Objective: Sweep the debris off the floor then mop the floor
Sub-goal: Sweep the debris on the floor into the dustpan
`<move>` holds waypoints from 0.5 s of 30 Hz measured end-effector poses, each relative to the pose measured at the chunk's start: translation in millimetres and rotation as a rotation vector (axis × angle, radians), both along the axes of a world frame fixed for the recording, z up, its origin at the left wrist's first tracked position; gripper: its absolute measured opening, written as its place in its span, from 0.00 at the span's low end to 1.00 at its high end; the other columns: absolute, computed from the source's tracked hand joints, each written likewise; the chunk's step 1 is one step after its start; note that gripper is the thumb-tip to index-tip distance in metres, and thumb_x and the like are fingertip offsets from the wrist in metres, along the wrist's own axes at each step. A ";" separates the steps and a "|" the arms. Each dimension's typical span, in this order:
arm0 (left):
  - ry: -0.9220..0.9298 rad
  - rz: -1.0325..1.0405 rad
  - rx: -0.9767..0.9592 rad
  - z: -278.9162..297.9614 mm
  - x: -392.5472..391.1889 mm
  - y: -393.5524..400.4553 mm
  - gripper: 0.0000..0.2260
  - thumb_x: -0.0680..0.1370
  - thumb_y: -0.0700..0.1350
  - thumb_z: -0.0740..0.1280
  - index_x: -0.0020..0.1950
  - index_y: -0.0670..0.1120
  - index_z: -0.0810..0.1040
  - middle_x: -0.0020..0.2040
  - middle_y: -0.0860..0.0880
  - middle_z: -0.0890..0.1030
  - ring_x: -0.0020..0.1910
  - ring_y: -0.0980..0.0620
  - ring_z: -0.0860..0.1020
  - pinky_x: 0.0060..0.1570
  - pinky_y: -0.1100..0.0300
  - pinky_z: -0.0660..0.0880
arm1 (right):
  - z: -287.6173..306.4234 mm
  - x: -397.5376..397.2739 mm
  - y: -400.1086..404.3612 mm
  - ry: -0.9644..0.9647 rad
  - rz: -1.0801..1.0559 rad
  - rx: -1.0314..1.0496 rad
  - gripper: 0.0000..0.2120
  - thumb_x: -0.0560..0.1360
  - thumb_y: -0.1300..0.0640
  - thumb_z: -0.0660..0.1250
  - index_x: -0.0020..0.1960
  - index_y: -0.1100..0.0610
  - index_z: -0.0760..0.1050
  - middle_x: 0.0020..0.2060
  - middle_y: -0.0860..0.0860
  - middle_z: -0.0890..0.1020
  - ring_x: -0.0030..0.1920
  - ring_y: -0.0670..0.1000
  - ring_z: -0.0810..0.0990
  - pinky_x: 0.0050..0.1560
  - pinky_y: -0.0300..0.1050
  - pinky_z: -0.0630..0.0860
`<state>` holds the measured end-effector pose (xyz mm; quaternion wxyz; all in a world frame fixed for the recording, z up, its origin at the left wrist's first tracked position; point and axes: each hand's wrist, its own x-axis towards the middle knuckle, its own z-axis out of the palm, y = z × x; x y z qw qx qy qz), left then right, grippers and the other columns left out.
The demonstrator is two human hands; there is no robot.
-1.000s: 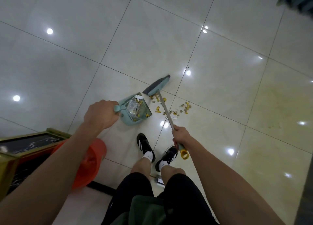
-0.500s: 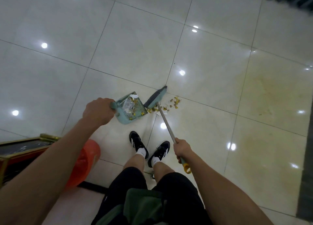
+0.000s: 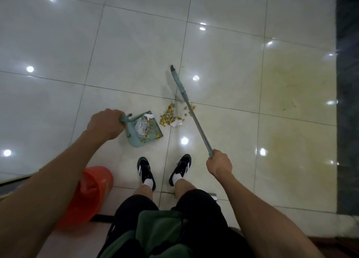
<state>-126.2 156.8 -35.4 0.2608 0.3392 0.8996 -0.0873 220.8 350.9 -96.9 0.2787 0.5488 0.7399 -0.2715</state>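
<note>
My left hand (image 3: 105,124) grips the handle of a pale green dustpan (image 3: 144,130) resting on the glossy tiled floor, its mouth facing right. Crumpled plastic and yellow scraps lie inside it. A small pile of yellow and brown debris (image 3: 170,116) with a white paper scrap sits just right of the pan's mouth. My right hand (image 3: 219,163) holds the grey shaft of a broom (image 3: 196,121). The broom head (image 3: 177,78) is turned edge-on and lies beyond the debris, apparently raised off the floor.
An orange bucket (image 3: 90,191) stands at my left, near my left foot. My two black shoes (image 3: 145,170) are just behind the dustpan. A yellowish stain (image 3: 287,94) spreads over the tiles to the right. A dark strip (image 3: 347,102) borders the floor's right edge.
The broom head has left the pan's mouth and swung away, farther out beyond the debris. The pile now lies uncovered beside the dustpan. The dustpan's mouth now faces right.
</note>
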 end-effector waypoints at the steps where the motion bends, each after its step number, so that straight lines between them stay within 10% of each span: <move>1: -0.013 -0.009 -0.003 -1.8 0.2 -1.7 0.04 0.78 0.51 0.68 0.51 0.55 0.81 0.41 0.51 0.79 0.40 0.47 0.79 0.42 0.55 0.78 | -0.7 2.0 0.7 0.012 -0.022 0.015 0.13 0.77 0.59 0.60 0.60 0.58 0.75 0.51 0.57 0.82 0.44 0.57 0.79 0.42 0.43 0.73; 15: -0.013 0.036 0.065 -23.7 -6.6 -17.5 0.04 0.78 0.51 0.67 0.50 0.55 0.81 0.40 0.49 0.80 0.38 0.45 0.79 0.37 0.57 0.72 | -20.5 -45.2 19.4 -0.124 0.013 -0.079 0.17 0.78 0.61 0.60 0.66 0.63 0.71 0.59 0.60 0.76 0.57 0.60 0.79 0.52 0.48 0.78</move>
